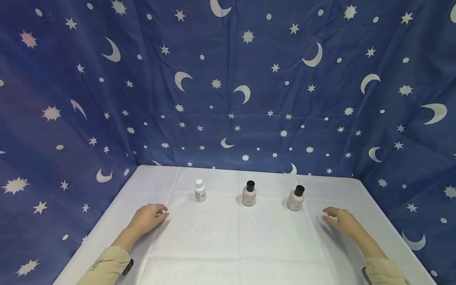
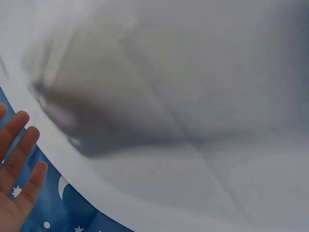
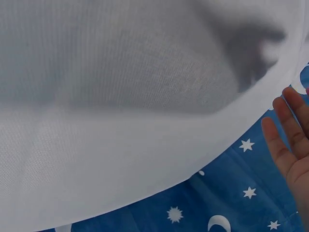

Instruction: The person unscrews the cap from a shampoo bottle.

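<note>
My left hand [image 1: 147,218] hovers over the left side of the white table, fingers loosely bent and holding nothing. Nearest to it stands a small white bottle [image 1: 200,191] with a white cap and dark print. In the left wrist view the fingers of the left hand [image 2: 19,164] are spread. On the right side my right hand [image 1: 342,221] is likewise relaxed and holds nothing; its fingers [image 3: 285,140] show extended in the right wrist view. Closest to it is a pale pink bottle [image 1: 295,200] with a black cap, tilted in view. A similar pink bottle [image 1: 249,194] stands mid-table.
A white cloth [image 1: 213,245] with fold creases covers the table. Behind and at both sides hangs a dark blue curtain [image 1: 228,99] with white stars and moons. The three bottles form a spaced row toward the back.
</note>
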`<action>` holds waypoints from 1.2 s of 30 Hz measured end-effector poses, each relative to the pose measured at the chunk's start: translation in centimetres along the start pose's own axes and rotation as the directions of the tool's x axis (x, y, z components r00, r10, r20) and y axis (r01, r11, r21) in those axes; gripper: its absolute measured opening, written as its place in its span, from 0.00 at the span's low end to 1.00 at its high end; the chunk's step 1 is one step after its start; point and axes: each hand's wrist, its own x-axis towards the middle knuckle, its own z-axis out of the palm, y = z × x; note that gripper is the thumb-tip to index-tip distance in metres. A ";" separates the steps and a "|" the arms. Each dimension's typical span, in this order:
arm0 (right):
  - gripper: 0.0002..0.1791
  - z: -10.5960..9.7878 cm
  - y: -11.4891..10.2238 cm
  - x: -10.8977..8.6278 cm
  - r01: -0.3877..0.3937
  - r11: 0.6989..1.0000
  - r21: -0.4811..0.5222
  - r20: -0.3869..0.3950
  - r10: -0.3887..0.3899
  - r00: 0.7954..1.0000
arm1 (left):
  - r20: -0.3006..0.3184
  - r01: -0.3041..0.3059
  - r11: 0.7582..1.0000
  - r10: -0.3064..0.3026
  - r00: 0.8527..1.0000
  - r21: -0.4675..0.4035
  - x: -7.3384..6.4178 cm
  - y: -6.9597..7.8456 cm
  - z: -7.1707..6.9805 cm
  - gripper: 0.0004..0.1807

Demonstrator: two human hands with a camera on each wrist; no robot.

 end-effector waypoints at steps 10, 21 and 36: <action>0.14 0.6 -1.1 -0.2 0.067 0.998 -0.004 -0.019 -0.067 0.998 | -0.010 -0.032 0.999 0.032 0.999 -0.040 0.9 0.6 -0.5 0.11; 0.14 1.2 -2.9 -0.2 0.084 0.996 0.019 -0.022 -0.084 0.996 | -0.037 -0.045 0.997 0.042 0.998 -0.064 1.7 1.3 -0.6 0.11; 0.12 2.4 -6.3 0.2 0.195 0.981 0.012 -0.051 -0.194 0.980 | -0.053 -0.010 0.993 0.003 0.999 -0.122 2.4 2.7 -0.5 0.14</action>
